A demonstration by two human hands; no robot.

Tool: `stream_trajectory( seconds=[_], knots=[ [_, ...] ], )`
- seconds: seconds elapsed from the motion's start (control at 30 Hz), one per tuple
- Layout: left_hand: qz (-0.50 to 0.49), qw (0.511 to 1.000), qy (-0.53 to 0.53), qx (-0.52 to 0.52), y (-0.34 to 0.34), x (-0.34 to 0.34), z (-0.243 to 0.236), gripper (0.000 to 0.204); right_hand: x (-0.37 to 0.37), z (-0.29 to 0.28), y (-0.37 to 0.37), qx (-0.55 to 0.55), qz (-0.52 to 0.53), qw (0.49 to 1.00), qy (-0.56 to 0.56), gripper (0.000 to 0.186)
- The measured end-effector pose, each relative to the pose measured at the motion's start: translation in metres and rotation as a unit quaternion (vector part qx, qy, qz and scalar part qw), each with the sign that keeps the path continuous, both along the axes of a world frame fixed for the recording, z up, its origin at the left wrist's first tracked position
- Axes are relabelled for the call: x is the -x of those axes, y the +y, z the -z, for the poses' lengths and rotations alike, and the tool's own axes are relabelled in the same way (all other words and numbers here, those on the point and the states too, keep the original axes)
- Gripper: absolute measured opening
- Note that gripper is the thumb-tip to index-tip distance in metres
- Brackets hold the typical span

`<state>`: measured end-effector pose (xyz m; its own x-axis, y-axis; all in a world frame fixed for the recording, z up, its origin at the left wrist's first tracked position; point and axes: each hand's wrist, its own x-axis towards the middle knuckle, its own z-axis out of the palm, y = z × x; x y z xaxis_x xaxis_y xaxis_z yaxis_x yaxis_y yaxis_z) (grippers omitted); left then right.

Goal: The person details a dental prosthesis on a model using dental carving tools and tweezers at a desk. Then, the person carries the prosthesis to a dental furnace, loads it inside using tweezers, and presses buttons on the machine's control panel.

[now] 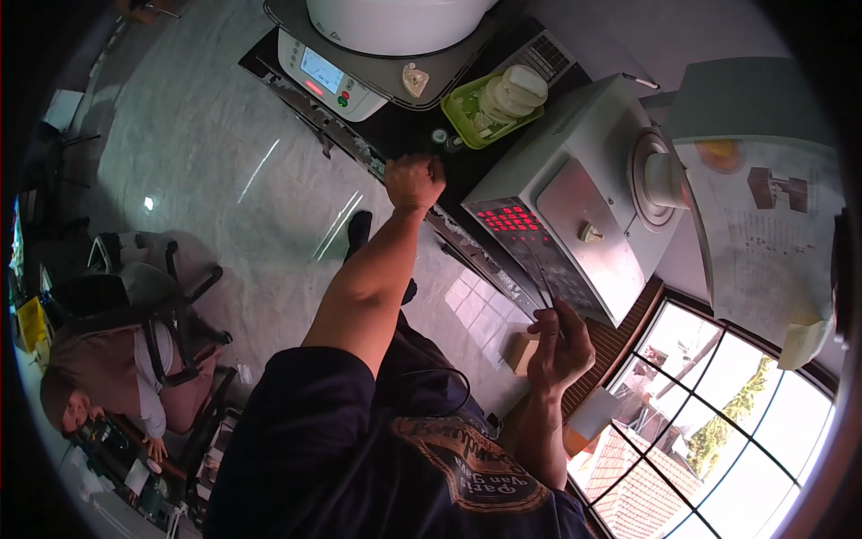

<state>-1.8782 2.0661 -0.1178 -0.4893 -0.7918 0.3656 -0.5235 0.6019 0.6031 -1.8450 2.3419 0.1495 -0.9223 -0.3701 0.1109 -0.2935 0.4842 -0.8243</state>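
My left hand [415, 182] rests at the front edge of the dark bench [388, 144], fingers curled in. Whether anything lies inside them is hidden. Lower right, my right hand [560, 346] closes on slim metal tweezers [543, 286], whose tips point up toward the front of a grey metal box-shaped oven [566, 193]. The oven has a panel of red lights [510, 220] and a door with a pale knob [590, 232]. Just beyond my left hand stand small round containers [440, 136]. A green tray [467, 112] holds stacked whitish round pieces [512, 97].
A white machine [328, 76] with a lit screen stands at the back, an irregular cream piece [415, 79] on its dark base. Papers [763, 216] hang at the right, above a gridded window [700, 395]. A person sits low at the left by an office chair [135, 287].
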Motion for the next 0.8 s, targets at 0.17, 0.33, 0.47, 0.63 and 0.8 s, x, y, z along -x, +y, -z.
stream_trajectory(
  seconds=[0.17, 0.33, 0.47, 0.63, 0.8],
  knots=[
    [0.002, 1.000, -0.013, -0.001, 0.003, 0.004, -0.003, 0.025, 0.003, -0.012, -0.056, -0.048, -0.049, 0.991, 0.111, 0.026],
    [0.003, 1.000, -0.012, 0.002, 0.005, 0.003, -0.005, 0.024, 0.009, -0.008, -0.122, -0.001, -0.091, 0.982, 0.166, 0.026],
    [0.025, 0.999, -0.008, -0.043, 0.001, 0.001, 0.000, 0.025, 0.011, -0.010, -0.146, -0.008, -0.104, 0.980, 0.169, 0.025],
    [0.007, 1.000, -0.012, -0.014, 0.003, 0.001, -0.005, 0.024, 0.014, -0.012, -0.149, -0.028, -0.102, 0.980, 0.170, 0.024],
    [0.009, 1.000, -0.017, -0.002, -0.002, 0.000, 0.002, 0.026, 0.010, -0.015, -0.133, 0.008, -0.100, 0.982, 0.162, 0.024]
  ],
)
